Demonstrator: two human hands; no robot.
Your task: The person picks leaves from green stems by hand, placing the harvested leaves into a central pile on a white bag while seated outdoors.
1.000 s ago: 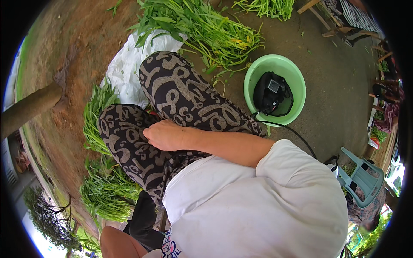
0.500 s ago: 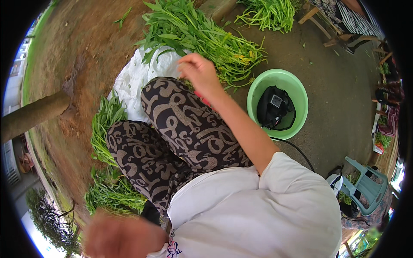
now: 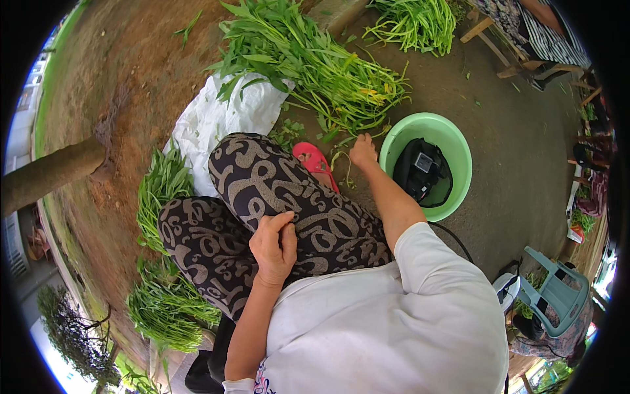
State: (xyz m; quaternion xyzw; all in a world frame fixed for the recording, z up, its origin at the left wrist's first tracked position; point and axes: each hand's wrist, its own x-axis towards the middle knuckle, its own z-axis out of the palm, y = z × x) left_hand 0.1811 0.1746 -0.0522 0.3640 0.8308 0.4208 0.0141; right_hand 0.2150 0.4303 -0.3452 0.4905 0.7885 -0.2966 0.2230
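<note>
Closely, the left hand rests loosely half open on the patterned trousers, nothing seen in it; farther out, the right hand bends downward beside the green basin, its grip unclear, near the stem ends of the leafy greens just beyond
</note>
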